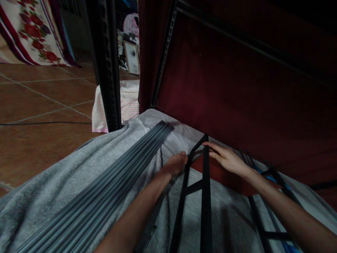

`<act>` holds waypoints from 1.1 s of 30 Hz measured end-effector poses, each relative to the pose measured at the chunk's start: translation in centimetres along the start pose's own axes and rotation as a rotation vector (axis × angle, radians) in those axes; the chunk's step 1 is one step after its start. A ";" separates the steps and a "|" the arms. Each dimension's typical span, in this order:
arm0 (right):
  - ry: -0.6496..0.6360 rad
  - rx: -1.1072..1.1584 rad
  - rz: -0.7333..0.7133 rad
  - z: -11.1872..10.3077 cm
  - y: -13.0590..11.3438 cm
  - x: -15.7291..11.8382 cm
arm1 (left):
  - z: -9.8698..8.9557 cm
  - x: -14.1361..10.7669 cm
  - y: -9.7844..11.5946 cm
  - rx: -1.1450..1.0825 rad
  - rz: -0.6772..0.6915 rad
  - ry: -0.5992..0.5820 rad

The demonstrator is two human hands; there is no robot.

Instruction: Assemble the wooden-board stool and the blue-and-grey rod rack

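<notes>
A black metal ladder-like frame [206, 211] with crossbars stands over the grey blanket, its far end between my two hands. My left hand [177, 163] is closed around the left rail near that end; the fingertips are partly hidden behind it. With fingers and thumb, my right hand [223, 158] pinches the top of the right rail. To the left of my left forearm lies a bundle of long grey metal tubes [126, 168], side by side on the blanket. A thin dark tool-like piece [150, 237] lies near my left forearm, too blurred to name.
A grey blanket [65, 179] covers the surface. Another black frame [259, 221] lies under my right forearm. A perforated black upright [105, 70] rises at the left, and a dark red cloth [223, 80] hangs behind. A cable [47, 123] crosses the tiled floor.
</notes>
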State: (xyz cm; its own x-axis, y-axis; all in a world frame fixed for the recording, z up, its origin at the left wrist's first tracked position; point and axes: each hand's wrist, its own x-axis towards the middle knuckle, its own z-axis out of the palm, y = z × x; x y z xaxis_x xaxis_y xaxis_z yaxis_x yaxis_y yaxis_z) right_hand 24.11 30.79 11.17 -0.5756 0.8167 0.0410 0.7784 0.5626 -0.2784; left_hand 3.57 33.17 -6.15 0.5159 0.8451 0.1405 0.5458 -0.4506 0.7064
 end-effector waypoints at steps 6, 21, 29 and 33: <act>0.016 -0.007 0.005 -0.2 0.1 0.0 | -0.8 -0.5 0.5 -0.040 0.064 0.110; 0.040 0.013 0.006 -0.6 -0.3 -0.2 | -1.7 -0.3 -0.3 -0.072 0.091 0.025; 0.031 0.027 -0.006 -0.3 -0.3 -0.1 | -1.0 0.0 -0.4 0.000 0.095 0.015; 0.045 0.018 0.002 -0.4 -0.4 -0.1 | -1.4 -0.1 -0.5 -0.016 0.101 0.022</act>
State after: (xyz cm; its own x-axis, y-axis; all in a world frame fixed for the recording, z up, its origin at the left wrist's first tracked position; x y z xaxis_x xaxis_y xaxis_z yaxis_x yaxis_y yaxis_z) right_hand 23.99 30.56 11.69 -0.5621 0.8228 0.0840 0.7743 0.5593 -0.2962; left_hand 2.30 33.74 -5.52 0.5533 0.8017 0.2262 0.4812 -0.5293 0.6988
